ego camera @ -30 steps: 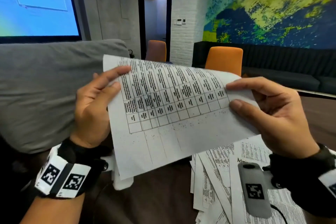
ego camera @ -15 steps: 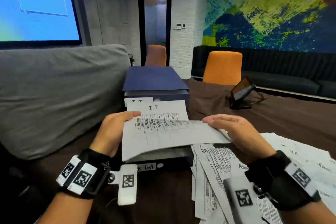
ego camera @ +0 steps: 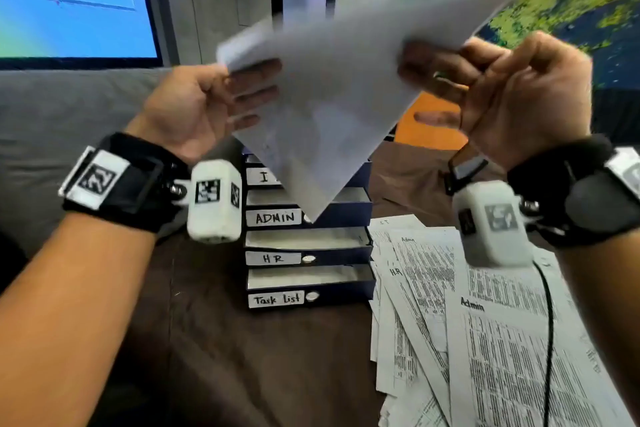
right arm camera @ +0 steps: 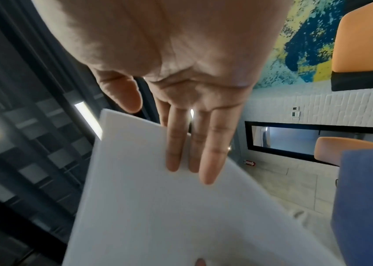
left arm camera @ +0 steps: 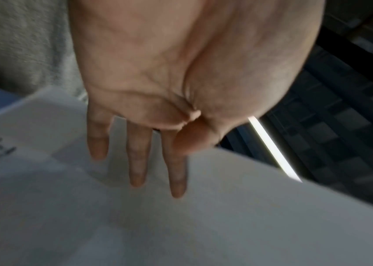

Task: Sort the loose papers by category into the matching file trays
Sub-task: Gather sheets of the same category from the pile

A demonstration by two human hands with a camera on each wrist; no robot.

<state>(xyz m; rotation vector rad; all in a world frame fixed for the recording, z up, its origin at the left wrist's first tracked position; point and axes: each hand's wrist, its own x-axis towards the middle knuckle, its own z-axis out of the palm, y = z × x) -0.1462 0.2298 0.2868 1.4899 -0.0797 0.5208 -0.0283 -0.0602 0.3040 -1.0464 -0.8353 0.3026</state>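
Both hands hold one sheet up in the air above the tray stack, which stands near the far edge of the worktop. The left hand has its fingers almost straight behind the sheet and the thumb in front, so it pinches the left corner lightly. The right hand pinches the right side in the same way, with flat fingers lying on the paper. The sheet is blurred and its blank back faces the head camera, so its category cannot be read from there. The left wrist view shows a handwritten mark that looks like "IT", but I am not sure to which paper it belongs.

The trays carry labels: a partly hidden top one, then ADMIN, HR and Task list. The loose papers lie in a heap at the right side of the worktop, just beside the stack.

The main risk, in my judgement, is wrong filing: the slots are close one above the other, and a sheet lowered quickly can slide into the neighbour tray. The light pinches may also let the paper slip, or bend at the tray front and crumple.
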